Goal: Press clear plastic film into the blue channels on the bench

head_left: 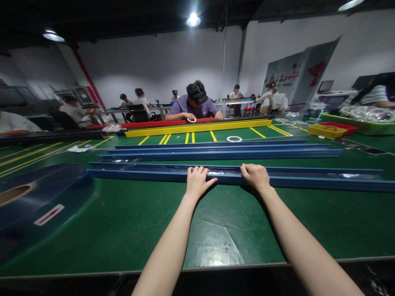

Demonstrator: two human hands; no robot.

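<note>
A long blue channel point(154, 175) runs across the table before me, its open side up. Strips of clear film point(350, 175) shine inside it. My left hand point(197, 181) rests over the channel near its middle, fingers bent across it and thumb spread to the right along the near wall. To its right, my right hand point(255, 176) is closed on the channel, fingers curled in; what they hold is hidden. Between the hands some film glints in the groove. More blue channels point(222, 154) lie parallel just behind.
A large roll of clear film point(58, 185) lies at left. A white ring point(234, 139) sits beyond the channels. Farther back, a person point(193, 102) leans over a yellow channel point(197, 128). Yellow point(327, 131) and green point(370, 125) trays stand at right.
</note>
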